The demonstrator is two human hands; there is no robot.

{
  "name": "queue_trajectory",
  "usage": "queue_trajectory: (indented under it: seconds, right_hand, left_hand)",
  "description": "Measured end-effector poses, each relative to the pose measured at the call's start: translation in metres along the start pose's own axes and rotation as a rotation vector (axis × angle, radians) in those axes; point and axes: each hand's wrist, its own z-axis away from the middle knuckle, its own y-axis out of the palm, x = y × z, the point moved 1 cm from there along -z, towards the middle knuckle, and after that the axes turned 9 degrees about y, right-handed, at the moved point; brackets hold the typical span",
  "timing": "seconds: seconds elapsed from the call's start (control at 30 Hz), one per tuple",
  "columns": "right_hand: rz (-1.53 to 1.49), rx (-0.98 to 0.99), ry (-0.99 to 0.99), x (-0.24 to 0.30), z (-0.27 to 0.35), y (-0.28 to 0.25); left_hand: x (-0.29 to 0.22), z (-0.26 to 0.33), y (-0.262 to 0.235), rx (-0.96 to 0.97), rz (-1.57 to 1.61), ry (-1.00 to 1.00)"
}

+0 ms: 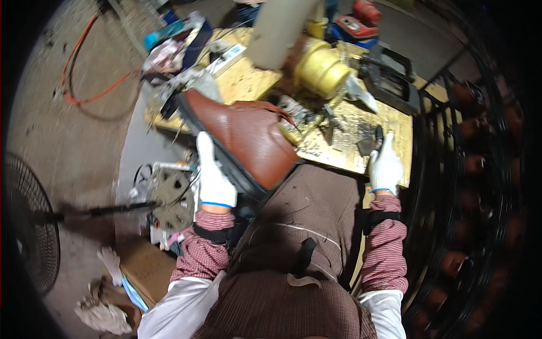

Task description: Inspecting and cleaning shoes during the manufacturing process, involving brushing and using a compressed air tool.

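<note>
A brown leather ankle boot (251,133) with a thick black sole lies tilted above my lap, its toe toward the upper left. My left hand (215,179), in a white knit glove with a blue cuff edge, grips the boot along its sole; some fingers are hidden beneath it. Over the right part of the workbench is my right hand (387,168), in a matching glove. Its fingers close around a small dark thing (379,135), too unclear to name. A dark flat piece (366,148) lies beside that hand on the stained wooden bench top (347,157).
A pale post (281,31) rises behind the boot. Beside it are a yellow cylindrical part (322,69) and a black frame (390,76). Black racks (446,186) holding several brown boots line the right side. A fan (28,226) stands at left, near a cardboard box (144,265).
</note>
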Motion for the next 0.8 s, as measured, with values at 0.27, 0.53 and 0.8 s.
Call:
queue_trajectory:
  seconds: [0.27,0.53,0.8]
  right_hand:
    - [-0.919,-0.101,-0.209,0.038,0.083,-0.122]
    - [-0.249,-0.023,-0.815,0.096,0.153,-0.165]
    - [-0.183,0.054,-0.788,0.095,0.158,-0.159]
  left_hand:
    - [0.032,0.022,-0.022,-0.054,0.201,-0.144]
    - [0.049,0.063,-0.026,0.071,-0.356,0.238]
    - [0.049,0.067,-0.040,0.329,-1.423,0.647]
